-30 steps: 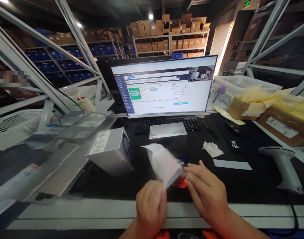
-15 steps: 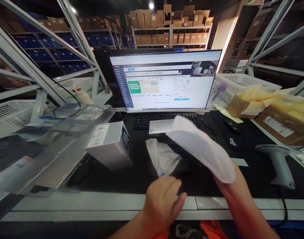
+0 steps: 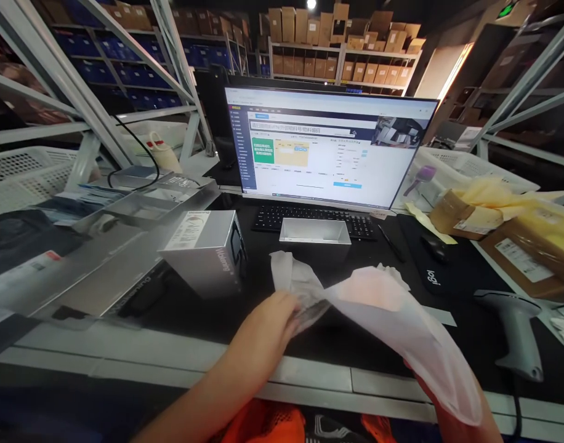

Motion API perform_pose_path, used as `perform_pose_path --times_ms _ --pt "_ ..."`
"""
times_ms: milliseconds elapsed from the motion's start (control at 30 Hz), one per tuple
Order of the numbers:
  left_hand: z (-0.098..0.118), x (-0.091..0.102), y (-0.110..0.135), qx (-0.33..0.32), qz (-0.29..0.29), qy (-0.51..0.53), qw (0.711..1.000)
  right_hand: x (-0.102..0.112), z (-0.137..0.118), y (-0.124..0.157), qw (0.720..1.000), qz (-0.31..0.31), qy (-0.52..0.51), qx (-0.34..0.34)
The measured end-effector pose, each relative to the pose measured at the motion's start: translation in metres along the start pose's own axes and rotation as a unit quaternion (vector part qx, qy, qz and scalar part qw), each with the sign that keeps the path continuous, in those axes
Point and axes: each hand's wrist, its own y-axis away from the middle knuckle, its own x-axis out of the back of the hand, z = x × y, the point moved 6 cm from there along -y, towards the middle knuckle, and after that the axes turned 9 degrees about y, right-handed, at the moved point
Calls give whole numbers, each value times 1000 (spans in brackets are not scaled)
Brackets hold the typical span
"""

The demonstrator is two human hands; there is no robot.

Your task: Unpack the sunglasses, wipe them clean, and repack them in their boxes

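Note:
My left hand (image 3: 279, 314) is closed on the lower part of a crumpled light-grey drawstring pouch (image 3: 289, 271), above the black mat. A thin white translucent bag (image 3: 448, 363) covers my right hand (image 3: 372, 288) and much of that forearm. The right hand's fingers show only dimly through the bag, so their grip is hidden. Close to the pouch, the bag narrows to a twisted end. An open silver-grey box tray (image 3: 315, 231) lies just beyond, before the keyboard. A taller grey printed box (image 3: 203, 255) stands upright to the left of my hands.
Behind the tray are a keyboard (image 3: 268, 218) and a lit monitor (image 3: 319, 147). At right lie a barcode scanner (image 3: 515, 332), a mouse (image 3: 434, 248), a pen (image 3: 391, 242) and cardboard boxes (image 3: 517, 258). Grey packaging (image 3: 101, 271) in clear plastic fills the left side.
My left hand has moved up and left and now grips the grey pouch. The white bag has slid farther down over my right hand and forearm. The view has shifted slightly.

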Motion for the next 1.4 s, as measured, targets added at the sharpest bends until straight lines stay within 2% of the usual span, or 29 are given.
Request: perform_pose_path --times_ms 67,133,233,300,400,533,600,667,733,833,967,1033,1133,1233,1333,1400 --pt "-4 2 2 3 23 -9 1000 -3 -2 -1 1000 -26 5 5" --pt "-5 7 4 -1 86 -15 996 -11 -9 -3 998 -59 -2 16" --pt "3 18 8 -38 202 2 979 -29 -31 -4 993 -100 -11 61" --pt "10 22 9 -67 232 3 970 -42 -50 -4 989 -117 -15 92" --pt "14 21 9 -81 233 -44 968 -57 -76 -4 983 -102 8 151" --pt "6 12 10 -65 259 -140 953 -63 -96 6 961 -13 82 264" --pt "4 6 10 -74 267 -164 947 -68 -98 14 941 -9 118 316" --pt "4 1 9 -106 260 -166 945 -74 -98 19 928 -32 149 339" --pt "8 -2 9 -151 241 -151 947 -77 -101 19 923 -45 160 348" --pt "13 -5 11 -208 208 -127 947 -78 -114 12 928 -6 134 347" --pt "16 -3 11 -219 168 -84 958 -81 -130 -1 947 46 79 308" --pt "15 2 10 -209 156 -68 963 -84 -133 -4 951 36 64 299" --pt "18 8 9 -217 137 -83 963 -88 -133 -3 946 -14 62 318" --pt "28 9 9 -256 138 -172 941 -89 -133 0 941 -32 76 327" --pt "41 5 9 -273 185 -289 899 -92 -137 0 950 -10 63 306" --pt "48 3 8 -268 219 -332 878 -97 -140 0 954 11 48 296"
